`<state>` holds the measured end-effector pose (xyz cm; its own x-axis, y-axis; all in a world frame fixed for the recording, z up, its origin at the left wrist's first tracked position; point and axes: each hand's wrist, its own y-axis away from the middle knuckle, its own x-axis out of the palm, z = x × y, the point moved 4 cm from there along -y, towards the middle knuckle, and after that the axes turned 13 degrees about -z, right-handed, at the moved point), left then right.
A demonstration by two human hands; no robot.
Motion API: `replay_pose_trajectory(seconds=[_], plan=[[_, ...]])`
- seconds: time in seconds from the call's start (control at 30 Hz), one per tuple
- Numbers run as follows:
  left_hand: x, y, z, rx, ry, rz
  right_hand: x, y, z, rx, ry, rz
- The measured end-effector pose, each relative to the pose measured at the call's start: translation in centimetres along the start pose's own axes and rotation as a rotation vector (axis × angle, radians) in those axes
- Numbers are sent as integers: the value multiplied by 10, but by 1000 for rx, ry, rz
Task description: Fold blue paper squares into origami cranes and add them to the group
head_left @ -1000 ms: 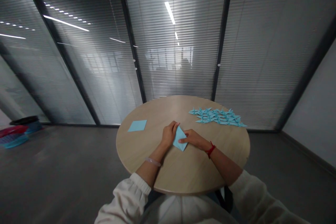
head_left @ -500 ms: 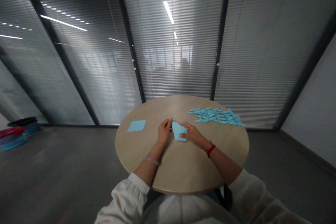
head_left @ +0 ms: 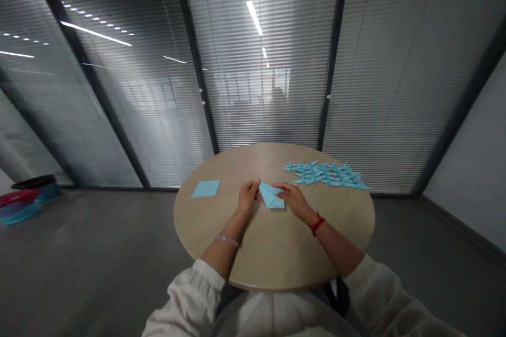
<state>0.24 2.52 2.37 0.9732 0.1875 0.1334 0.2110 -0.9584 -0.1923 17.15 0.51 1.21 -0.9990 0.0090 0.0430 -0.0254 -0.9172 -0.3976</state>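
Observation:
A partly folded light blue paper (head_left: 271, 197) lies on the round wooden table (head_left: 272, 253) between my hands. My left hand (head_left: 248, 195) pinches its left tip with curled fingers. My right hand (head_left: 293, 197) rests on its right side, fingers pressed down on the fold. A flat square sheet of the same blue paper (head_left: 206, 188) lies to the left of my left hand. A cluster of several folded blue paper cranes (head_left: 324, 174) sits at the table's far right.
Glass partitions with closed blinds (head_left: 261, 63) stand just behind the table. Stacked plastic basins (head_left: 23, 201) sit on the grey floor at far left. A grey wall rises at the right.
The folded paper has turned and shifted away from me, from a tilted diamond to a flatter pointed shape. Both hands moved slightly farther up the table with it.

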Motion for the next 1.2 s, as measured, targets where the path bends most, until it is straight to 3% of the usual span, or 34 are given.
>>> replay_pose_trajectory(seconds=[0.2, 0.6, 0.73, 0.9, 0.97, 1.07, 1.2], plan=[[4, 2, 1, -35, 19, 79, -8, -4, -1, -34, 127, -146], [18, 9, 12, -95, -136, 263, -20, -8, -12, -39, 321, -256], [19, 10, 16, -132, -177, 299, -17, -9, -15, -59, 345, -204], [19, 11, 20, -76, -247, 382, -12, -4, -9, -79, 394, -119], [17, 8, 23, -71, -231, 348, -13, -2, -3, -132, 403, -160], [13, 0, 29, -88, -158, 231, -14, 0, 9, -332, 473, -252], [11, -6, 33, -124, -73, 123, -8, 4, 19, -553, 604, -171]])
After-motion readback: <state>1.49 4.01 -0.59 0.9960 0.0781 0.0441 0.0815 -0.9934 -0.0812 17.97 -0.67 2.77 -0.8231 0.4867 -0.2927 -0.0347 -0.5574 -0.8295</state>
